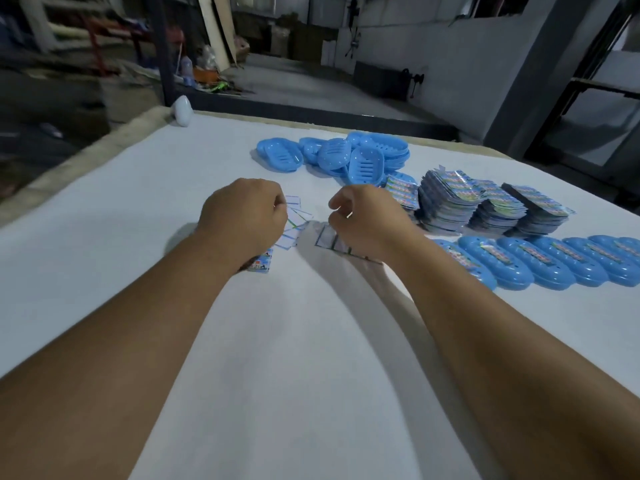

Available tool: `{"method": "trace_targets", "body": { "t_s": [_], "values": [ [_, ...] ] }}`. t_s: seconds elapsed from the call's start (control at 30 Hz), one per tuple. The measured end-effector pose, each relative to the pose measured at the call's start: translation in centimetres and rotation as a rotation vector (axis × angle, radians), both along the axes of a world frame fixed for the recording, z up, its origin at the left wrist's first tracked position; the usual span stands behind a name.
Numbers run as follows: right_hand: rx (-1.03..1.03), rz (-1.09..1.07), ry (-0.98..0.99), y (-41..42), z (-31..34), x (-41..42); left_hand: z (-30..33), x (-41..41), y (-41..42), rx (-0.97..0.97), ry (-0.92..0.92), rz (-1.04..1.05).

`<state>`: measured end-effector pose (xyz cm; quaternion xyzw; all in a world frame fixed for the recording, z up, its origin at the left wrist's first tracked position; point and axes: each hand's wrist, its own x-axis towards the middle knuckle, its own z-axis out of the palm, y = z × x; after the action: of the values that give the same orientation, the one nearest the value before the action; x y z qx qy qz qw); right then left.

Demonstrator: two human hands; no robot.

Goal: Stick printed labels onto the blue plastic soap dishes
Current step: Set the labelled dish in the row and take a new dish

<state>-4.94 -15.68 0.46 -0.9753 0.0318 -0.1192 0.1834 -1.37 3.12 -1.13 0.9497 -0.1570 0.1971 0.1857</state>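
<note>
Two bare forearms are reaching from the near edge across the white-covered table toward its middle. The left hand is lying knuckles-up with its fingers curled under; a thin green strip is showing at its fingertips, but whether the fingers are pinching it cannot be told. A small printed label is lying on the table just beside the left wrist, partly hidden by it. The right hand is hovering with fingers curled and thumb drawn toward the fingertips; what it is gripping, if anything, cannot be told. Between the two hands, several white backing slips are lying scattered and overlapping, and a sheet of labels is lying under the right hand.

Toward the right edge, a row of labelled soap dishes is standing side by side, each touching the next, with a colourful label running along its top. Just beyond that row, stacks of printed labels are sitting in three or four leaning piles. Farther still, near the far edge, a loose heap of unlabelled soap dishes is resting, some tilted and overlapping. At the far left corner, a white rounded object is standing upright. Beyond the table, a dim workshop floor is stretching away.
</note>
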Motion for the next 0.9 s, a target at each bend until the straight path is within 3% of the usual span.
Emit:
{"method": "trace_targets", "body": {
  "t_s": [0.37, 0.5, 0.67, 0.9],
  "values": [
    [0.064, 0.079, -0.026, -0.5, -2.7, 1.4, -0.4, 2.1, -0.1, -0.27, 0.07, 0.144],
    [0.102, 0.089, -0.045, -0.9, -2.9, 1.6, 0.5, 5.5, -1.5, -0.16, 0.031, 0.117],
    [0.066, 0.086, -0.065, -0.9, -3.2, 2.0, 0.6, 10.6, -4.3, -0.049, 0.111, 0.075],
    [0.039, 0.074, -0.082, -0.8, -3.4, 2.4, 0.3, 14.3, -6.9, 0.186, 0.17, 0.229]
  ]
}}
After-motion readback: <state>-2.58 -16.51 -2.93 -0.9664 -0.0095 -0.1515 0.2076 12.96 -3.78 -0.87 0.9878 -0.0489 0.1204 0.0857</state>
